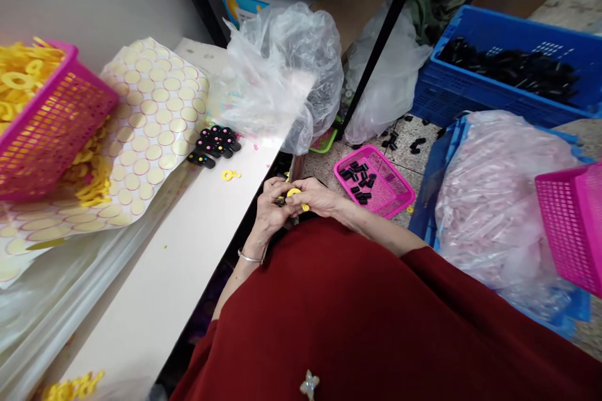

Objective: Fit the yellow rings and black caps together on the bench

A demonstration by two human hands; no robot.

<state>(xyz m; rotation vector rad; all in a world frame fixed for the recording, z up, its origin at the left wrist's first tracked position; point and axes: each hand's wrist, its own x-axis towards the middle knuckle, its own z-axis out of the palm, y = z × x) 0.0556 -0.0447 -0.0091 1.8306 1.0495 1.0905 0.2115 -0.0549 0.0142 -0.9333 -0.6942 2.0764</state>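
In front of my red top, both hands meet at the table's edge. My right hand [320,197] is closed, pinching a small yellow plastic piece [294,192] with a round ring-like end. Beside it, my left hand [271,207] has its fingers curled, with a bracelet on the wrist. Something dark shows between the left fingers, mostly hidden. On the white table [188,269] nearby lie a cluster of black pieces with pink and yellow dots [217,141] and a loose yellow ring piece [228,175].
A pink basket [89,119] of yellow pieces stands at left on a sticker sheet [153,97]. Plastic bags [301,50] rest at the table's far end. On the floor are a pink tray [395,194] of black parts, a blue crate [498,91] and a filled clear bag [498,194].
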